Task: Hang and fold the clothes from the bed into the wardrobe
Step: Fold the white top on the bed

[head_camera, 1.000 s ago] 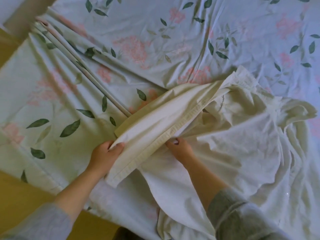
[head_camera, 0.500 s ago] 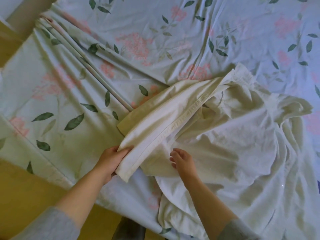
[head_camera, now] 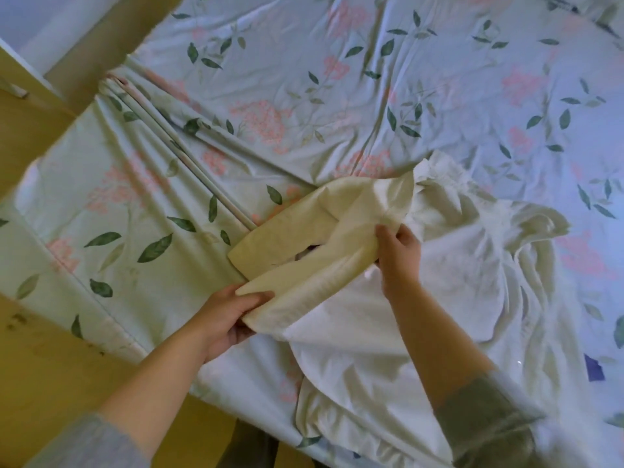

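Yellow wood (head_camera: 50,366) shows at the left. Next comes a smooth bed sheet (head_camera: 304,79) with green leaves and pink flowers. The left hand (head_camera: 226,315) pinches the end of a long folded flap, thumb on top, fingers under. The right hand (head_camera: 398,251) curls its fingers round the flap's far edge. The flap is part of a soft, wrinkly cream garment (head_camera: 456,271) spread on the sheet at the right.

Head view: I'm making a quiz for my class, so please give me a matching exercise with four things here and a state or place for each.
1 left hand
2 right hand
3 cream garment
4 floral sheet

A covers the bed
B grips the folded part's near end
C lies crumpled on the sheet
D pinches the fold farther up

Pairs: 1-B, 2-D, 3-C, 4-A
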Available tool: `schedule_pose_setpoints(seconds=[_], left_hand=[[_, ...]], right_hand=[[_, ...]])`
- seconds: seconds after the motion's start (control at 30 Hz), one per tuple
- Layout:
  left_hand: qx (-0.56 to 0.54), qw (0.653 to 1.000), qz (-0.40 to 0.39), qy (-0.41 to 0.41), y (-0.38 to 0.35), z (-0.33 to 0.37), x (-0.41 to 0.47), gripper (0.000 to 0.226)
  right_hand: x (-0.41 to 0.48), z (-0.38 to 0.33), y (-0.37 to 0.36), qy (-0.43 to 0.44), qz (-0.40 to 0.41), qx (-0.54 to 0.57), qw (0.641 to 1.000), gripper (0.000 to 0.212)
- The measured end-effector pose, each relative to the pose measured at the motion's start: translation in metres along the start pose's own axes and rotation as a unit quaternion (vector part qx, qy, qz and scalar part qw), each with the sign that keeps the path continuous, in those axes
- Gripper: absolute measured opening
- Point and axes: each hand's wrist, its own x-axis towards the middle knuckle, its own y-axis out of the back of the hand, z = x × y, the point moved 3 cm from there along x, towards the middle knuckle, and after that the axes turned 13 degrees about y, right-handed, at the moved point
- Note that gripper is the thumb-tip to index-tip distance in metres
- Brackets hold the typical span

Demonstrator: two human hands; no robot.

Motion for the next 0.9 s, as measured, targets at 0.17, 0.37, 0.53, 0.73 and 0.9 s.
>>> schedule_pose_setpoints(seconds=[0.17, 0.37, 0.53, 0.73, 0.9], left_hand=[[0.05, 0.996, -0.059, 0.044, -0.05, -0.026, -0.006, 0.042], [0.149, 0.983, 0.107, -0.005, -0.06, -0.068, 0.031, 0.017], [0.387, 0.891, 0.22, -0.09, -0.042, -0.084, 0.065, 0.047], [0.471, 0.84, 0.227, -0.142, -0.03, -0.081, 0.098, 0.076], [0.385, 0.894, 0.183, -0.138, -0.039, -0.07, 0.137, 0.079]], right_hand=[[-0.014, -0.04, 0.106, 0.108, 0.065, -0.088, 0.988, 0.023], [-0.037, 0.028, 0.193, -0.08, 0.081, -0.349, 0.93, 0.047], [-0.052, 0.059, 0.172, -0.017, 0.045, -0.408, 0.912, 0.065], [-0.061, 0.087, 0.122, 0.087, -0.096, -0.506, 0.853, 0.067], [-0.054, 0.116, 0.112, 0.104, -0.178, -0.584, 0.785, 0.078]])
